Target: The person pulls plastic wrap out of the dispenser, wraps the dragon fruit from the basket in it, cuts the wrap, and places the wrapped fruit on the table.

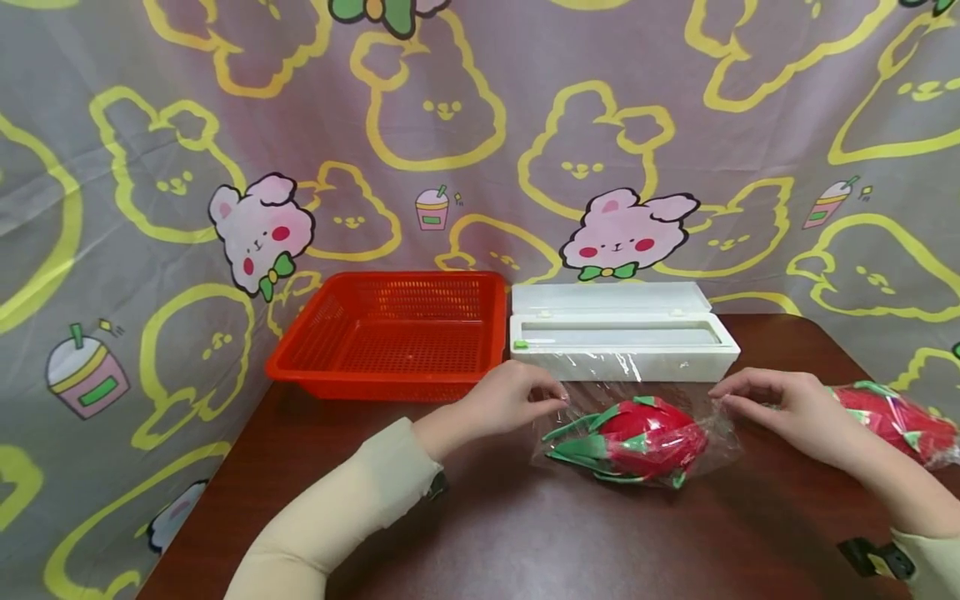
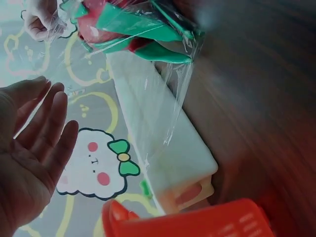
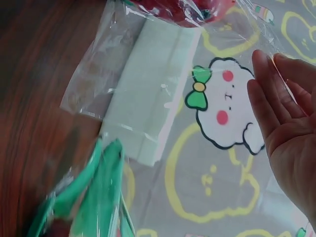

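Observation:
A red dragon fruit (image 1: 648, 440) with green leafy scales lies on the table in front of the white box, under a sheet of clear plastic wrap (image 1: 723, 446). At the sheet's left far corner, my left hand (image 1: 517, 400) pinches the film between thumb and fingertip. Opposite it, my right hand (image 1: 795, 412) pinches the right far corner. The film (image 3: 91, 84) hangs loosely past the fruit's near side in the right wrist view. Behind the fruit stands a white plastic wrap dispenser (image 1: 630, 364) with its lid (image 1: 607, 297) raised.
To the left of the dispenser is a red perforated basket (image 1: 390, 387). A second dragon fruit (image 1: 900, 421), wrapped in film, lies at the right beyond my right wrist. A patterned curtain (image 1: 480, 108) hangs behind the brown table (image 1: 525, 542).

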Action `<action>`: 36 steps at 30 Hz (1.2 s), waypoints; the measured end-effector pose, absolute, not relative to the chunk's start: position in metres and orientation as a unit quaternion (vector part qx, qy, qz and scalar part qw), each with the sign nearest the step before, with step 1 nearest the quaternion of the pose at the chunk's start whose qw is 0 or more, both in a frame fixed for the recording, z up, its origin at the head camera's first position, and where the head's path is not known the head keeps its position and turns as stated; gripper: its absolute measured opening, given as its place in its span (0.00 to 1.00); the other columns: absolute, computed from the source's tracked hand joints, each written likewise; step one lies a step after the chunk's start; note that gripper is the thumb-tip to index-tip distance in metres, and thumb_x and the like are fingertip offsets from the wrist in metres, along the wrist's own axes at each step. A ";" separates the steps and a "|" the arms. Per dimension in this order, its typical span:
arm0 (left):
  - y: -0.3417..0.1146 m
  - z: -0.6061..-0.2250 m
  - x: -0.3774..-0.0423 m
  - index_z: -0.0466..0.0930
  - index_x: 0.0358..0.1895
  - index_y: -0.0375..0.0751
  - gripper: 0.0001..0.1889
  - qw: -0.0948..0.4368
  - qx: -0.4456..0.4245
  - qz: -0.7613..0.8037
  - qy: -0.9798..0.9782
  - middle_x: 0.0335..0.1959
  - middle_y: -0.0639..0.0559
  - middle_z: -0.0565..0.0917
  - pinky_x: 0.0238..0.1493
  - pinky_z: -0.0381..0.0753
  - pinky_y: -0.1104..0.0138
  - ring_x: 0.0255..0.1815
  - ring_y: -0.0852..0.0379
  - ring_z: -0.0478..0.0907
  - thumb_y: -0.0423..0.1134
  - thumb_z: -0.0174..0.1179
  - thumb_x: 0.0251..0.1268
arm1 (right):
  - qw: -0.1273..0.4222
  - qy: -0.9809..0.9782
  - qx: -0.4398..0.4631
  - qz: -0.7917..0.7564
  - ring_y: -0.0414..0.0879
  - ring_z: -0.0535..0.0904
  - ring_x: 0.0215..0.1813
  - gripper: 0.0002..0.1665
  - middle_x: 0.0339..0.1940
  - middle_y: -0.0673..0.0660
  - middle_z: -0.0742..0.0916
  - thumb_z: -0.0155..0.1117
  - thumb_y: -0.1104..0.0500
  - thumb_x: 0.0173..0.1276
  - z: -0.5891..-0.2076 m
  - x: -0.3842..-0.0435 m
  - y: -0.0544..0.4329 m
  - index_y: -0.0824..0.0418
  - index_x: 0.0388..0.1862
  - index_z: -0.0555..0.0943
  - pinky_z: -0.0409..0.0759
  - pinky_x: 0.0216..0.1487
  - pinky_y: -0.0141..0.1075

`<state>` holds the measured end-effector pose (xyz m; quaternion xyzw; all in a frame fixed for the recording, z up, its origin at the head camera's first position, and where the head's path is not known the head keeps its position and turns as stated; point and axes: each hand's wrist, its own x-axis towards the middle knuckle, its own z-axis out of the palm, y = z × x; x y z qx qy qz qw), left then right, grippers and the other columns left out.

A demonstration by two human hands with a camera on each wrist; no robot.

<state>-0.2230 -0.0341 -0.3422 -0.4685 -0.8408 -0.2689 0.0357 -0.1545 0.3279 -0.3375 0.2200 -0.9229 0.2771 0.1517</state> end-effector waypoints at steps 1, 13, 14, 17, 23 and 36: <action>-0.031 -0.343 -0.226 0.89 0.40 0.46 0.06 0.033 -0.460 -0.273 -0.844 0.33 0.61 0.85 0.32 0.73 0.77 0.29 0.68 0.74 0.40 0.67 0.62 | 0.143 -0.925 0.215 0.279 0.34 0.81 0.36 0.15 0.35 0.47 0.87 0.74 0.68 0.55 -0.338 -0.159 0.326 0.53 0.40 0.86 0.76 0.37 0.21; 0.008 -0.354 -0.254 0.88 0.37 0.45 0.04 0.009 -0.415 -0.290 -0.862 0.28 0.62 0.83 0.32 0.72 0.78 0.27 0.66 0.73 0.39 0.66 0.64 | 0.054 -0.930 0.199 0.304 0.44 0.82 0.39 0.08 0.36 0.49 0.88 0.72 0.61 0.61 -0.353 -0.192 0.303 0.57 0.40 0.86 0.80 0.40 0.30; 0.011 -0.356 -0.255 0.88 0.37 0.45 0.04 0.007 -0.409 -0.288 -0.866 0.27 0.62 0.83 0.32 0.72 0.78 0.27 0.67 0.73 0.39 0.66 0.64 | 0.048 -0.929 0.196 0.309 0.44 0.82 0.39 0.08 0.36 0.49 0.87 0.72 0.61 0.61 -0.355 -0.194 0.302 0.57 0.40 0.86 0.80 0.40 0.30; 0.020 -0.363 -0.260 0.88 0.36 0.46 0.03 -0.002 -0.399 -0.288 -0.871 0.27 0.62 0.83 0.33 0.72 0.78 0.27 0.67 0.73 0.39 0.66 0.64 | 0.033 -0.926 0.181 0.331 0.45 0.82 0.38 0.07 0.35 0.50 0.87 0.72 0.61 0.61 -0.360 -0.199 0.299 0.59 0.39 0.86 0.80 0.39 0.31; 0.033 -0.375 -0.267 0.88 0.36 0.45 0.04 -0.033 -0.402 -0.281 -0.871 0.26 0.63 0.82 0.34 0.72 0.78 0.27 0.68 0.74 0.39 0.65 0.64 | 0.017 -0.916 0.153 0.370 0.46 0.81 0.34 0.10 0.32 0.51 0.86 0.73 0.58 0.60 -0.371 -0.204 0.298 0.60 0.39 0.84 0.81 0.34 0.33; 0.055 -0.387 -0.270 0.88 0.35 0.47 0.03 -0.020 -0.443 -0.238 -0.864 0.29 0.62 0.85 0.37 0.71 0.82 0.31 0.73 0.76 0.40 0.68 0.61 | 0.028 -0.910 0.129 0.393 0.48 0.82 0.31 0.13 0.31 0.55 0.85 0.74 0.59 0.59 -0.378 -0.207 0.297 0.61 0.36 0.78 0.82 0.31 0.35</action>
